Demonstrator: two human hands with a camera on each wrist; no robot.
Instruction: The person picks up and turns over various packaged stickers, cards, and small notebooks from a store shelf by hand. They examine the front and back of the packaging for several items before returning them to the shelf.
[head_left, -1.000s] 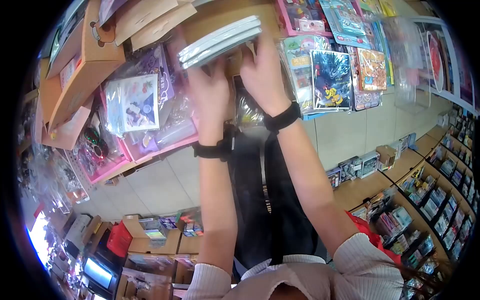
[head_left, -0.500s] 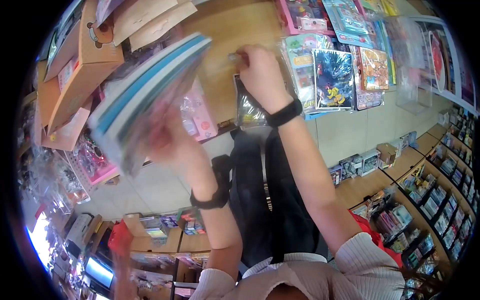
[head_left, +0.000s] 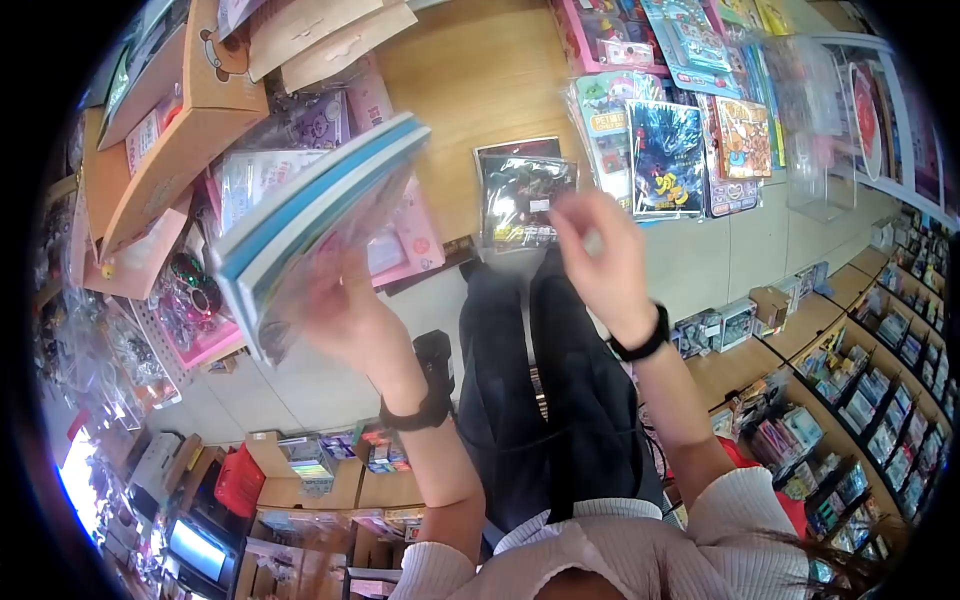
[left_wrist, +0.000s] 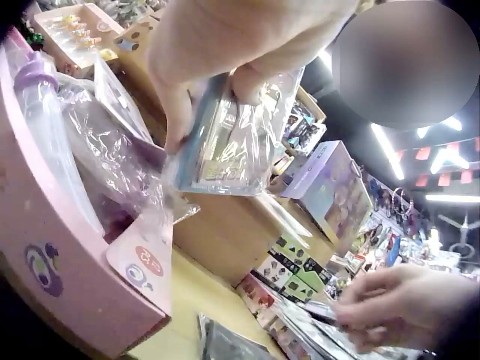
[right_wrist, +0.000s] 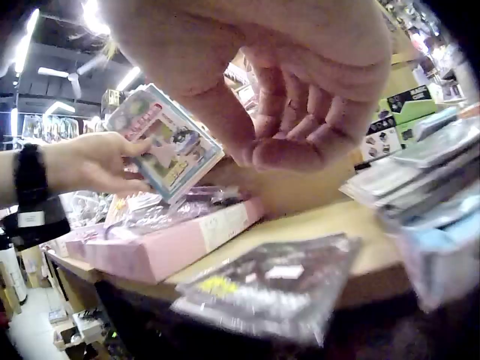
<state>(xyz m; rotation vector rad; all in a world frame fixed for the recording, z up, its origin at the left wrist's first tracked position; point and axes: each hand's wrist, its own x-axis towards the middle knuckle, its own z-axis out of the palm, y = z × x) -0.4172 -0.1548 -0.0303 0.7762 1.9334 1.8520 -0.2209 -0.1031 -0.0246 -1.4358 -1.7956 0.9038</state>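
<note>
My left hand (head_left: 345,315) grips a stack of plastic-wrapped booklets (head_left: 325,195) with white and blue edges, tilted over the pink box at the left. A colourful cartoon cover (right_wrist: 169,146) faces out in the right wrist view. In the left wrist view, thumb and fingers clasp the stack (left_wrist: 232,142) from both sides. My right hand (head_left: 608,255), fingers loosely curled and holding nothing, hovers by the right edge of a dark glossy packet (head_left: 525,205) at the table's front edge. This packet (right_wrist: 277,281) lies below the hand in the right wrist view.
The pink box (head_left: 410,235) holds wrapped goods, with a brown cardboard box (head_left: 170,150) beyond it. Right of the wooden tabletop (head_left: 460,80) lie several packs, including a dark blue one (head_left: 665,155). A clear plastic container (head_left: 825,180) stands farther right.
The stack, earlier between both hands, has swung left in my left hand. My right hand has let go and moved right and nearer my body, uncovering the dark packet.
</note>
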